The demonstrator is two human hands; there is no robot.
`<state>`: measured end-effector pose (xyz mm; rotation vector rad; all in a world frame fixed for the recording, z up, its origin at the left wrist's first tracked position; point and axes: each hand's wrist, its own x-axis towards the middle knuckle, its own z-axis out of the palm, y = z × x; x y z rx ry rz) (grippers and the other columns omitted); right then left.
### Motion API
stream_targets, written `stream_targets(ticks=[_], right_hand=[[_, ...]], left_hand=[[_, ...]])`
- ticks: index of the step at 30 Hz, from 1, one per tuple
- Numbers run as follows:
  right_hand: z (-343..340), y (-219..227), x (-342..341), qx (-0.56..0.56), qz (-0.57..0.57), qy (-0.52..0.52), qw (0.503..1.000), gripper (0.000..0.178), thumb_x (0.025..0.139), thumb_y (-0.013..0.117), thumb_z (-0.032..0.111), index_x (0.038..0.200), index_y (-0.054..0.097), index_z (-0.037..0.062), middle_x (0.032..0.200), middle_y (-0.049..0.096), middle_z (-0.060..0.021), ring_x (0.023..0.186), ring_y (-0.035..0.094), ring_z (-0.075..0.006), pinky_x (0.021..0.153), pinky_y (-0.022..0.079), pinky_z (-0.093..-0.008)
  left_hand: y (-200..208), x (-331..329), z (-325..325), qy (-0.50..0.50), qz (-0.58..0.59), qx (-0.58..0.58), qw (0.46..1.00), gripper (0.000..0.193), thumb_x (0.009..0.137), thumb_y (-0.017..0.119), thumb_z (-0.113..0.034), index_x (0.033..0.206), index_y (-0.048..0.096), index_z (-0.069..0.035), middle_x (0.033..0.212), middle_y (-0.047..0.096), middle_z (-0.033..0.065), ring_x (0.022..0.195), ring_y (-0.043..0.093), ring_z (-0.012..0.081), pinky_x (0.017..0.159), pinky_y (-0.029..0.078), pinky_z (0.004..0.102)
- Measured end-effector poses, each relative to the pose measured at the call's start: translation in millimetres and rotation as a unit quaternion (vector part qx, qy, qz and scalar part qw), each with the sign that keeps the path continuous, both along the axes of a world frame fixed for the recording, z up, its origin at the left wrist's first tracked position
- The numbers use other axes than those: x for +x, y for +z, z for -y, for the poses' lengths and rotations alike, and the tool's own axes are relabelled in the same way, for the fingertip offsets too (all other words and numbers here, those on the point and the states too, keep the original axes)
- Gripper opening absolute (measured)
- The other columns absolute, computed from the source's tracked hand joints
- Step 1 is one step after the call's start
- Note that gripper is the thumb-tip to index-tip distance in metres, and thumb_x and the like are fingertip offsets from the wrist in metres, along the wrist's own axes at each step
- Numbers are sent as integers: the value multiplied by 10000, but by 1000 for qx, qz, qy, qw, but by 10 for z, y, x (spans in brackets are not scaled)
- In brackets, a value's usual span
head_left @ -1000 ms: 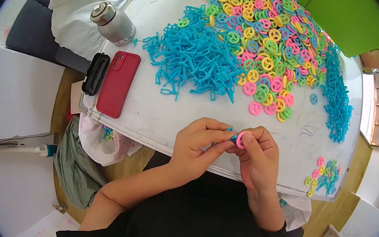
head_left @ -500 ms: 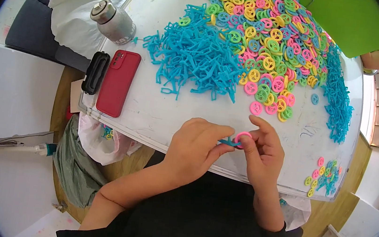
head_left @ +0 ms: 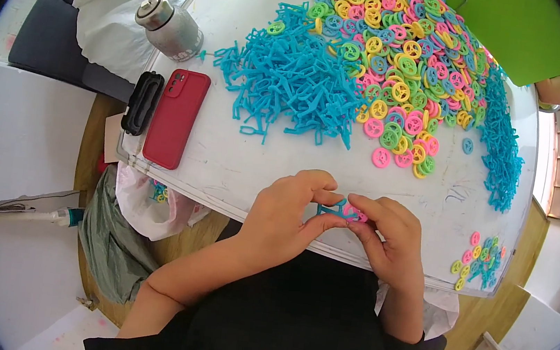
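Near the table's front edge, my left hand [head_left: 284,210] is closed on a small blue forked plastic piece [head_left: 330,210]. My right hand [head_left: 389,239] is closed on a pink plastic wheel [head_left: 359,213], pinching it between thumb and fingers. Wheel and blue piece meet between the two hands; whether they are joined cannot be seen, as fingertips cover part of both. Beyond my hands lies a heap of similar blue forked pieces [head_left: 295,82]. To its right spreads a large heap of pink, yellow, green and blue wheels [head_left: 405,68].
A red phone [head_left: 176,120], a black case [head_left: 142,103] and a metal bottle [head_left: 171,32] are on the white table [head_left: 225,168] at left. More blue pieces [head_left: 500,146] line the right edge, above a small mixed pile [head_left: 486,260]. A person in green [head_left: 521,37] is at far right.
My right fingers have curled in from a raised pose, and the pink wheel is now more covered by them. My hands have drawn closer together around the two pieces.
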<state>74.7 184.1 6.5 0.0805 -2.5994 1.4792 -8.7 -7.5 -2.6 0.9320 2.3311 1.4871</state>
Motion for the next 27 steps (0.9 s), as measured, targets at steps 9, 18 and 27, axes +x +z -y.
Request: stream_targets(ticks=[9,18,27], right_hand=[[72,-36,17,-22,41,-42,998,293,867,682,-3,1159,670,11,789,622,-76,633,592,-114,543,461,-249],[-101,-205,121,-527,217,-61,820,243,970,602,84,1195,579,-4,861,669,-79,699,658,-141,595,553,-250],[-72,-246,-176,220,-28,-190,956,263,845,698,51,1103,665,17,858,618,-108,690,594,-215,617,482,-342]], left_hand=[[-126,98,-36,14,-171,-35,985,418,727,841,-133,1076,622,-63,968,702,78,874,668,304,800,510,386],[15,-12,-44,-107,-172,64,977,419,727,843,-172,1082,652,-59,1038,705,118,933,686,288,798,548,397],[-104,-57,71,-87,-109,49,989,304,856,664,22,1154,689,-28,924,710,129,751,703,222,676,564,298]])
